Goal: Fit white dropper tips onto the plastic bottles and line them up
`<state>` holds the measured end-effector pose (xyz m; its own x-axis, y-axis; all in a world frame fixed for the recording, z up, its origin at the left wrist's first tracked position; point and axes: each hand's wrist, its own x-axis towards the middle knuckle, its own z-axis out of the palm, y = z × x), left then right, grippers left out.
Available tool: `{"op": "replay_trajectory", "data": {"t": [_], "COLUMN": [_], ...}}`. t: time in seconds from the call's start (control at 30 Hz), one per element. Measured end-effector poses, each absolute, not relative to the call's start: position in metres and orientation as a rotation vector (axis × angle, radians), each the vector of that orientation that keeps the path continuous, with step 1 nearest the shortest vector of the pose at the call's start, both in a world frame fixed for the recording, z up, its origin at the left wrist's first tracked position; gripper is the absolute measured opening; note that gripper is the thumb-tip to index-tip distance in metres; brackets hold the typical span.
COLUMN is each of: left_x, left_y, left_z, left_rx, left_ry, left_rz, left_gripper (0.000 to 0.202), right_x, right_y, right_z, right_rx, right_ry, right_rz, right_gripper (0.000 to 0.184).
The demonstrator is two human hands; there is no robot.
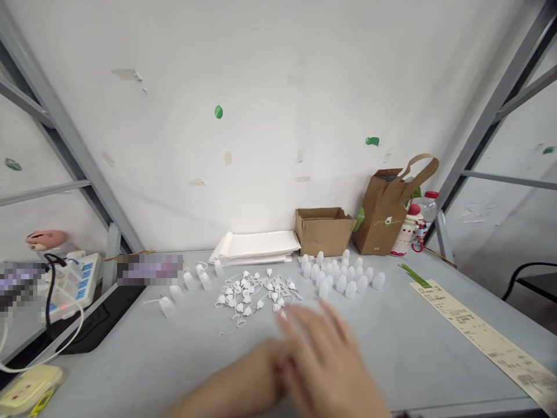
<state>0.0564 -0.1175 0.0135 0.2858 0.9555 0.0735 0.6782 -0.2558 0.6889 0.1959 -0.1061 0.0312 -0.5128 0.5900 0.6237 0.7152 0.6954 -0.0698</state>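
My right hand is at the bottom centre, blurred by motion, its fingers stretched forward and slightly apart with nothing seen in them. It overlaps my left hand, whose fingers are mostly hidden behind it. Just beyond both hands lies a loose pile of small white caps with white cords. To the right of that pile stand several frosted, translucent bullet-shaped covers. More covers are at the left, and one of them, a cover with a cord, lies tilted on the grey table.
Along the wall are a stack of white sheets, an open cardboard box, a brown paper bag and bottles. A long printed paper strip lies right. At left are a power strip with cables and a yellow case.
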Motion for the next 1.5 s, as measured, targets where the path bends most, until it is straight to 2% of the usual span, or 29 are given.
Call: {"op": "replay_trajectory", "data": {"t": [0.1, 0.2, 0.27, 0.47, 0.7, 0.93, 1.3, 1.5], "left_x": [0.038, 0.033, 0.034, 0.031, 0.016, 0.01, 0.006, 0.013], "left_y": [-0.066, -0.045, -0.041, -0.02, 0.007, 0.002, -0.005, -0.01], "left_z": [0.054, 0.073, 0.074, 0.065, 0.042, 0.027, 0.022, 0.017], "left_rx": [2.228, 2.413, 2.423, 2.446, 2.332, 2.19, 2.271, 2.375], "left_ry": [1.625, 1.979, 2.043, 2.053, 2.177, 2.093, 2.019, 1.94], "left_rz": [0.34, -0.117, -0.181, -0.047, 0.328, 0.478, 0.636, 0.638], "left_gripper": [0.027, 0.016, 0.015, 0.013, 0.03, 0.03, 0.03, 0.027], "right_x": [0.231, 0.254, 0.258, 0.25, 0.249, 0.248, 0.238, 0.225], "right_y": [-0.067, -0.043, -0.034, -0.021, -0.014, -0.008, -0.011, -0.018], "right_z": [0.061, 0.052, 0.038, 0.027, 0.018, 0.006, 0.005, 0.022], "right_rx": [-1.418, -1.662, -1.68, -1.733, -1.761, -1.692, -1.626, -1.525], "right_ry": [-1.962, -1.894, -1.933, -1.922, -1.955, -1.93, -2.037, -1.991], "right_rz": [-0.51, -0.513, -0.444, -0.427, -0.43, -0.383, -0.153, 0.193], "right_gripper": [0.029, 0.028, 0.026, 0.021, 0.021, 0.02, 0.022, 0.017]}}
